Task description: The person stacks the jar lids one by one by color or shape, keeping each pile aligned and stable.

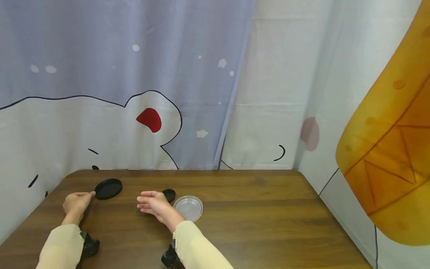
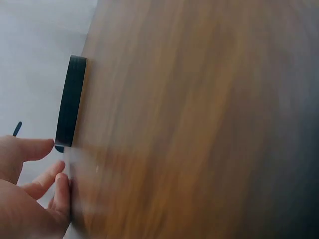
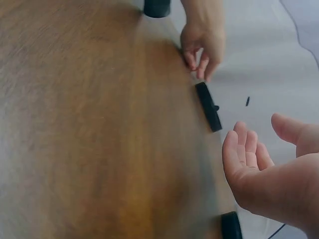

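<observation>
Left hand (image 1: 76, 203) low on the bench (image 1: 255, 216), fingers loosely extended and gripping nothing, fingertips (image 2: 47, 144) meeting the near edge of the large black lid (image 1: 108, 188). Lid round, flat, matte, lying just beyond the fingertips. Right hand (image 1: 153, 203) relaxed, palm turned inward, fingers straight and together, empty. Just past its fingers, a small black cap (image 1: 169, 194), round and dull; just to its right, a clear shallow dish (image 1: 190, 207), circular, glossy plastic. Bench dark brown, wood-grained, smooth. Cream sleeves (image 1: 198, 246) on both forearms, soft fabric.
</observation>
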Action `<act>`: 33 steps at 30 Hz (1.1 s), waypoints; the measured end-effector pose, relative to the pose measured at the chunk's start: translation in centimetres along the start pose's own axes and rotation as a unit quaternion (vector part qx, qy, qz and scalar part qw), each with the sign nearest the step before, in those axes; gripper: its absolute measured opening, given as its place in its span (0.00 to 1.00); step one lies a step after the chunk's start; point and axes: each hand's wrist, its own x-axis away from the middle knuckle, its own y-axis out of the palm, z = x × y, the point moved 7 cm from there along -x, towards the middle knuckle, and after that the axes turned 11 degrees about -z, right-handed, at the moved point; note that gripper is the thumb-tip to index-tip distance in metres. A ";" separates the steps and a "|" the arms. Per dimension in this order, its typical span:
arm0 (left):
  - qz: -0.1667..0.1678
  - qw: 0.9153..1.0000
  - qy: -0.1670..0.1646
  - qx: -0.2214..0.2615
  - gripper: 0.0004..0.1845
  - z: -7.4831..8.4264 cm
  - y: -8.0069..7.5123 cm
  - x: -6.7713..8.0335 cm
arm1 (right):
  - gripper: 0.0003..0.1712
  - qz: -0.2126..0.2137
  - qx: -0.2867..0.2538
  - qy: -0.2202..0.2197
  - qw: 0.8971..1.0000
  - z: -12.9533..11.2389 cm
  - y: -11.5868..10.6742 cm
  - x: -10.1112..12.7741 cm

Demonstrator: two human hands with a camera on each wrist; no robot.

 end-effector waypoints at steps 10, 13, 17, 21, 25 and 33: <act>0.000 0.998 0.033 -0.048 0.23 0.8 0.9 -0.5 | 0.17 0.016 0.041 0.013 0.999 1.1 -1.1 -0.2; -0.021 0.997 0.049 -0.061 0.22 1.2 1.2 -0.6 | 0.18 0.011 0.063 0.007 0.998 0.9 -1.1 -0.6; -0.071 0.991 0.081 -0.077 0.26 1.8 1.8 -0.5 | 0.22 0.005 0.101 0.001 0.995 0.5 -0.6 -1.4; -0.115 0.984 0.108 -0.088 0.29 2.1 2.5 -0.6 | 0.29 0.020 0.148 -0.004 0.989 0.2 0.4 -2.2; -0.169 0.973 0.124 -0.098 0.31 2.0 3.3 -0.2 | 0.31 0.056 0.218 0.006 0.974 0.6 1.2 -2.5; -0.231 0.953 0.148 -0.131 0.32 2.1 4.4 0.6 | 0.30 0.090 0.237 -0.025 0.967 1.0 1.5 -2.1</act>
